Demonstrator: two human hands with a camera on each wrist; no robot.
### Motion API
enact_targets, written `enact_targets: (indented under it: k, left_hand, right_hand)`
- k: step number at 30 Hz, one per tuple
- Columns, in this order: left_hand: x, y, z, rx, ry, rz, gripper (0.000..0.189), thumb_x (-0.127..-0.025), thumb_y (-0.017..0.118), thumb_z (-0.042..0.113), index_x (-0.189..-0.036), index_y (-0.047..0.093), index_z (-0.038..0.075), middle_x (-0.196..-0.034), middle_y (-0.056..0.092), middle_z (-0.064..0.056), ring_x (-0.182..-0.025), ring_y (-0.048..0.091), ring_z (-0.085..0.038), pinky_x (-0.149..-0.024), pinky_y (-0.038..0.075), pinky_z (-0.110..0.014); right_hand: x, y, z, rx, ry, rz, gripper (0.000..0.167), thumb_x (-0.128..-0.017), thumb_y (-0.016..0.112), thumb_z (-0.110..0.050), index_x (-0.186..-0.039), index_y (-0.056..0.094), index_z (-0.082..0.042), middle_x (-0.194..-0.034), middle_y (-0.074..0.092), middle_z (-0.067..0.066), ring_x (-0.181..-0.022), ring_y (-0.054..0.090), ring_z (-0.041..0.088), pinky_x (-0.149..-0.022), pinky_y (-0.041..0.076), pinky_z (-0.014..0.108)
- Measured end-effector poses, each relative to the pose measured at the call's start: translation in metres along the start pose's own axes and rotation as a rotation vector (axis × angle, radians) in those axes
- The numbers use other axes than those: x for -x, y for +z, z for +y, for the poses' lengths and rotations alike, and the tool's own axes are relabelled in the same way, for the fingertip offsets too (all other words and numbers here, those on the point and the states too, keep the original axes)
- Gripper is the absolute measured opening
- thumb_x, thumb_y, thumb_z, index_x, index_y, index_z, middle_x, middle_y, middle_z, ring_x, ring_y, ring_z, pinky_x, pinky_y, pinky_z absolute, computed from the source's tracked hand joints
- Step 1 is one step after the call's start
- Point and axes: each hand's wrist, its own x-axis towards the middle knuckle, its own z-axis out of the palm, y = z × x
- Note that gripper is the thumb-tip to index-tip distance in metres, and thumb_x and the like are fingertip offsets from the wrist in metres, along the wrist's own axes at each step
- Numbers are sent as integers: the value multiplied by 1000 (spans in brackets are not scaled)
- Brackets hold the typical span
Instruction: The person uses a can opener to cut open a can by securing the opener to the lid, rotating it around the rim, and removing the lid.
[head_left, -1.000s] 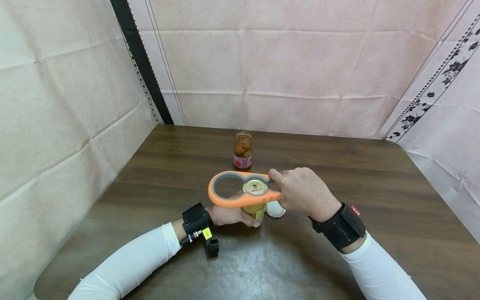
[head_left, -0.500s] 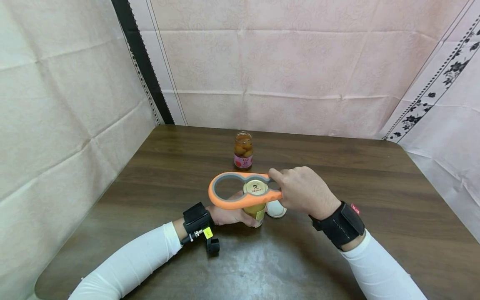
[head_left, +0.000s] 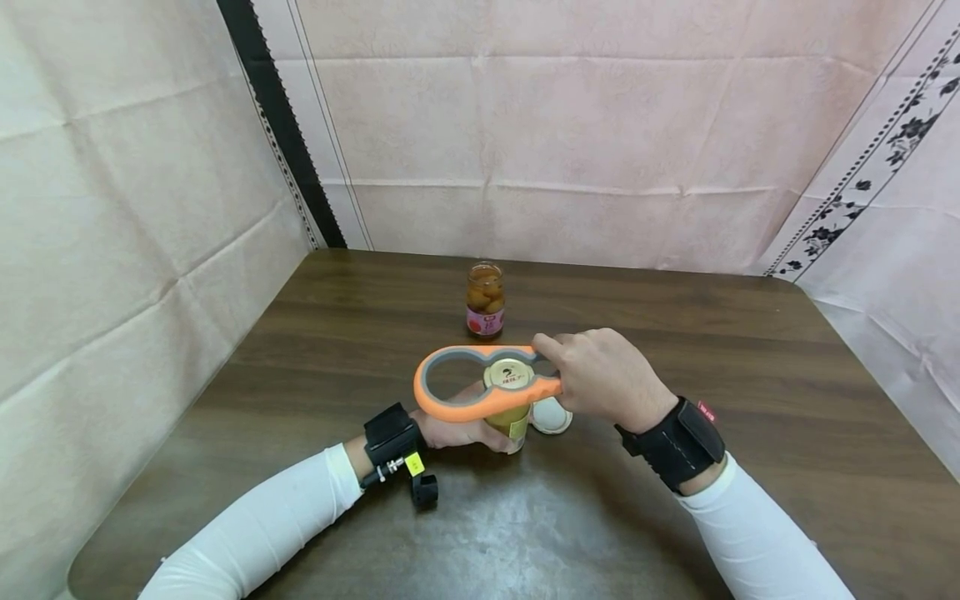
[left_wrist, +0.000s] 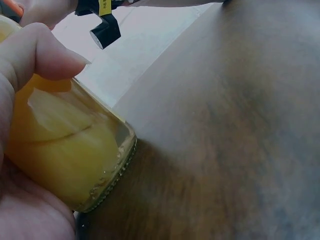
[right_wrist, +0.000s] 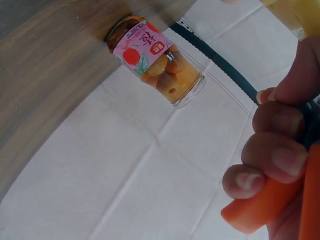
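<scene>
My left hand point(head_left: 457, 432) holds a glass jar point(head_left: 516, 423) of yellow fruit; in the left wrist view the thumb and palm wrap the jar point(left_wrist: 65, 145), whose base tilts near the tabletop. Its gold lid point(head_left: 509, 373) sits inside the smaller loop of an orange and grey jar opener point(head_left: 453, 410). Clenched around the opener's handles is my right hand point(head_left: 603, 375). The right wrist view shows curled fingers point(right_wrist: 275, 155) on the orange handle point(right_wrist: 265, 205). Much of the jar is hidden by the opener and left hand.
Behind the opener stands a lidless jar point(head_left: 485, 300) of brown fruit with a pink label. A loose white lid point(head_left: 551, 417) lies right of the held jar. Brown wood tabletop point(head_left: 675, 325) extends to both sides. Pale cloth point(head_left: 600, 150) hangs at the back and sides.
The handle end of the jar opener has swung slightly away from me with my right hand. The left hand and its jar stay nearly in place.
</scene>
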Motion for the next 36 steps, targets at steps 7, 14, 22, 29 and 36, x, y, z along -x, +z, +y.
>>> enact_targets:
  k: [7,14,22,29,36]
  left_hand:
    - [1,0,-1,-8,11,-2,107,-83,78,5,-161,12,33,-168,23,-5,-147,31,-14,-122,25,-43]
    - [2,1,0,7,7,-4,105,-84,78,6,-161,13,35,-164,33,-4,-142,39,-14,-120,31,-39]
    - [2,3,5,-63,39,25,105,-84,84,17,-160,14,37,-166,26,12,-148,30,-11,-123,28,-40]
    - [3,10,13,-72,158,168,91,-85,83,24,-158,29,20,-160,40,-2,-145,40,-15,-121,33,-36]
    - [3,26,33,-124,238,307,69,-86,80,9,-146,46,6,-141,57,-15,-126,55,-13,-109,45,-33]
  right_hand:
    - [1,-1,-3,51,1,43,36,-66,66,1,-100,63,-11,-63,54,-4,-49,39,9,-47,39,25]
    - [3,-1,-8,99,21,71,33,-68,65,5,-97,60,-11,-66,57,-1,-53,49,12,-58,50,30]
    - [3,-3,-14,125,45,56,27,-72,66,3,-93,58,-10,-63,55,-1,-52,50,14,-56,49,30]
    - [3,-4,-16,140,49,73,24,-74,66,3,-92,57,-10,-61,53,-1,-52,51,14,-55,48,30]
    - [5,-5,-19,144,77,60,24,-73,64,3,-91,55,-9,-60,49,-1,-50,45,15,-51,43,28]
